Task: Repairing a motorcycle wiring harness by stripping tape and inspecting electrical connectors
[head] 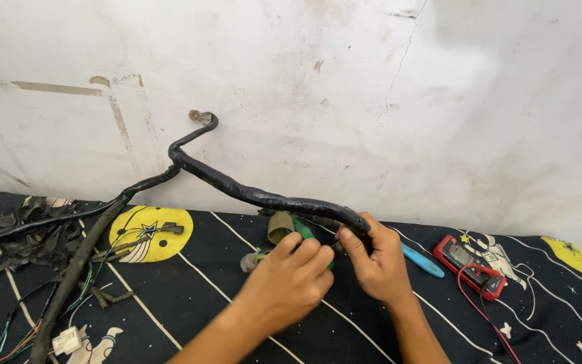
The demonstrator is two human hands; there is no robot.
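A thick black tape-wrapped wire harness (250, 194) arches up from the left and comes down to my hands at the middle. My right hand (375, 259) grips its end, thumb and fingers pinched around the black wrap. My left hand (291, 280) is closed around a green-sheathed part with a tan connector (280, 226) just beside the harness end. Both hands meet above a black patterned cloth (190, 296).
A red multimeter (469, 264) with red and black leads lies at the right, a blue-handled tool (422, 261) beside my right hand. Loose coloured wires and a white connector (67, 340) lie at the lower left, torn black tape (21, 236) at far left. A white wall (318, 81) rises behind.
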